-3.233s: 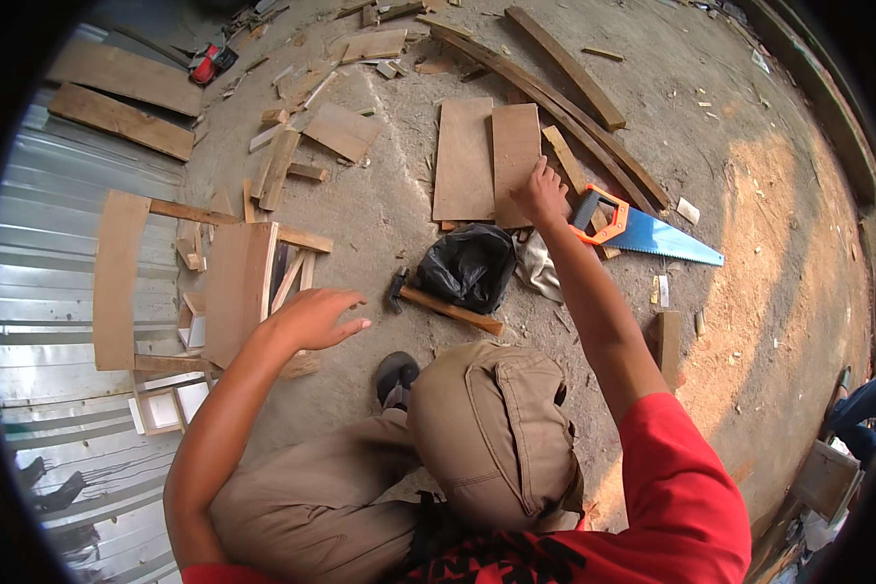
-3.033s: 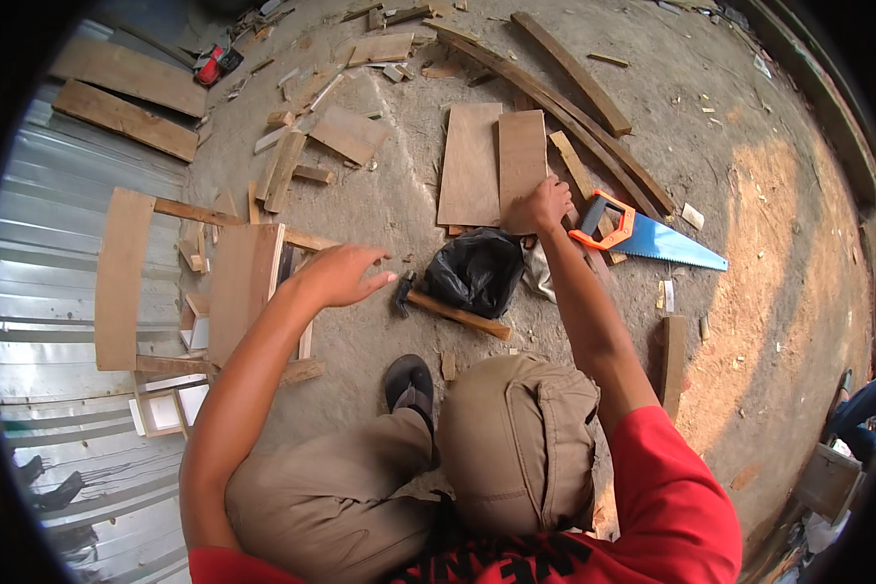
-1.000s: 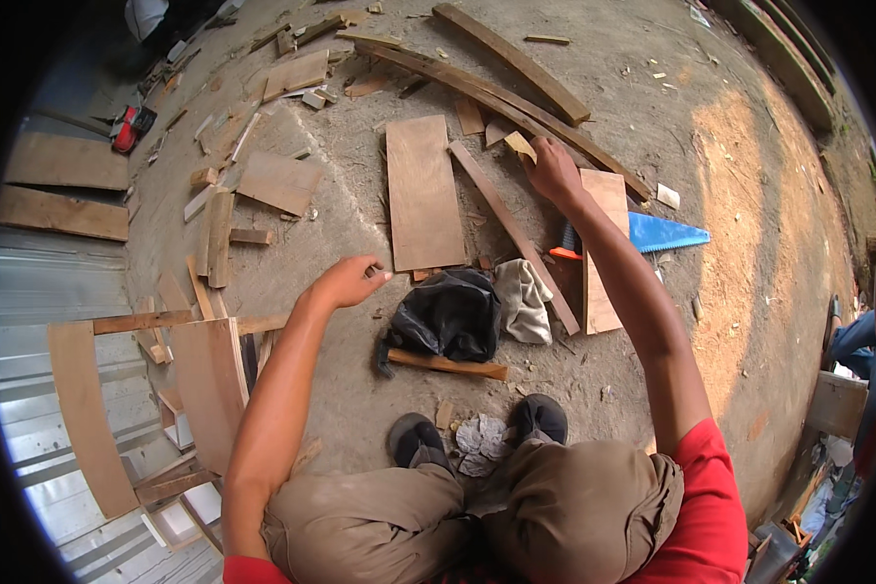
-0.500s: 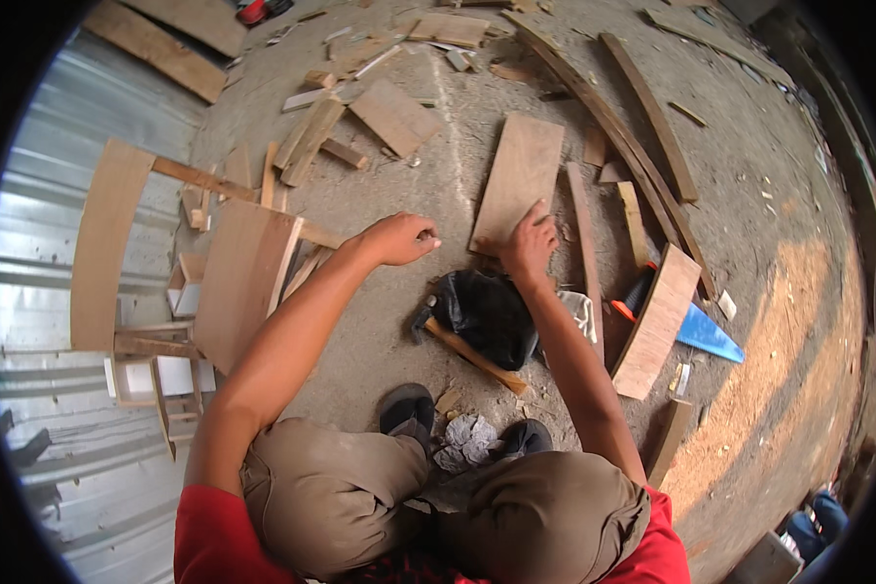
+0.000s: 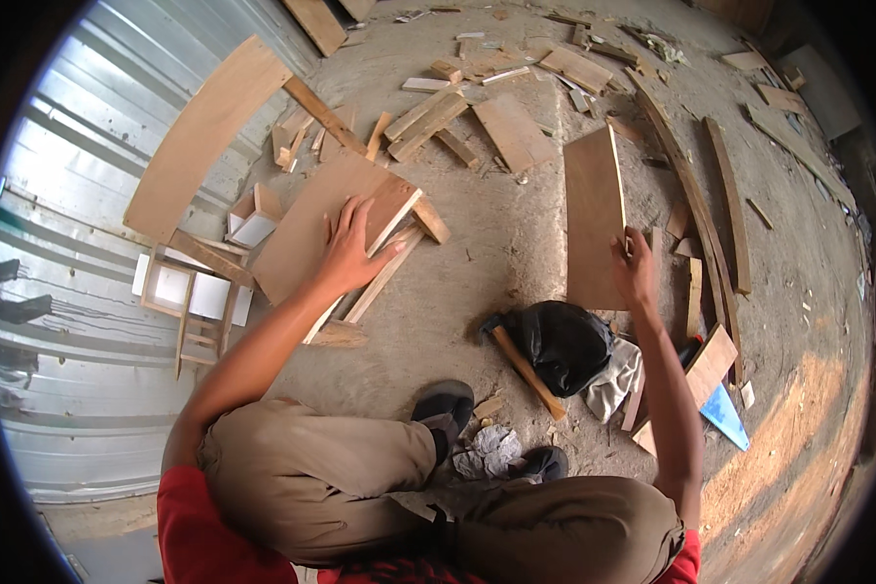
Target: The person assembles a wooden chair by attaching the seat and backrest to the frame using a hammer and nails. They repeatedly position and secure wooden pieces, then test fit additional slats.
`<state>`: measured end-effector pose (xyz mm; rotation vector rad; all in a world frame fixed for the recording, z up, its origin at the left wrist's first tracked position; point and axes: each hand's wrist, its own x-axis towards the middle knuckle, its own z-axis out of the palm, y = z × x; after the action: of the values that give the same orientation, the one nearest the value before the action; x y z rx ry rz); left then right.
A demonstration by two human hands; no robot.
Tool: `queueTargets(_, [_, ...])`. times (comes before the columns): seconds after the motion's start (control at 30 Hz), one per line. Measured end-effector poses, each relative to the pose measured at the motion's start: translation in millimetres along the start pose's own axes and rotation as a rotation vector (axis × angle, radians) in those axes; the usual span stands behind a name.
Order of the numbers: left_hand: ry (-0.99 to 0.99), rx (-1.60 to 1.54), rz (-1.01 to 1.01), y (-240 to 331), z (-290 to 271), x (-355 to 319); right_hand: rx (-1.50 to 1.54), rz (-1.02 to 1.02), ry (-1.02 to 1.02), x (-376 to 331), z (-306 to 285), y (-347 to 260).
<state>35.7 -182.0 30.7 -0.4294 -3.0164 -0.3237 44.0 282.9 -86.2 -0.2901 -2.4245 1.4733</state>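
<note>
At the left, a small wooden chair [image 5: 297, 234] with a plywood seat and a broad plywood backrest [image 5: 209, 141] stands by the metal wall. My left hand [image 5: 350, 251] rests on the seat near its edge, fingers apart, gripping nothing. Farther right, my right hand [image 5: 635, 271] grips the right edge of a rectangular plywood board [image 5: 592, 219], which is tilted up on its side. Below that board lie a black plastic bag [image 5: 561, 348] and a hammer with a wooden handle [image 5: 528, 372].
Wood offcuts [image 5: 516, 131] litter the far floor. Long timber strips [image 5: 696, 204] lie at the right. A blue saw blade [image 5: 724, 419] shows from under a short plank [image 5: 708, 368]. A corrugated metal wall [image 5: 78, 321] bounds the left; crumpled paper [image 5: 492, 450] lies between my feet.
My left hand has moved left onto the chair seat. My right hand has taken hold of the plywood board, which lay flat and is now tilted up. The view has swung left.
</note>
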Motion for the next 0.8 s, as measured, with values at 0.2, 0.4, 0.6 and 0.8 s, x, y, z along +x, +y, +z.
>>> queueTargets(0.2, [0.309,-0.466,0.079,-3,-74,-22,-0.188,-0.471,-0.697,33,-18,-182])
queueTargets(0.4, [0.635,-1.100,-0.325,-39,-101,-53,-0.112,-1.018,-1.068,65,121,-310])
queueTargets(0.6, [1.060,-1.274,-0.354,-125,-106,-102,-0.159,-1.031,-0.342,93,221,-348])
queueTargets(0.8, [1.267,-1.317,-0.395,-154,-94,-92,0.140,-0.564,-0.537,105,324,-308])
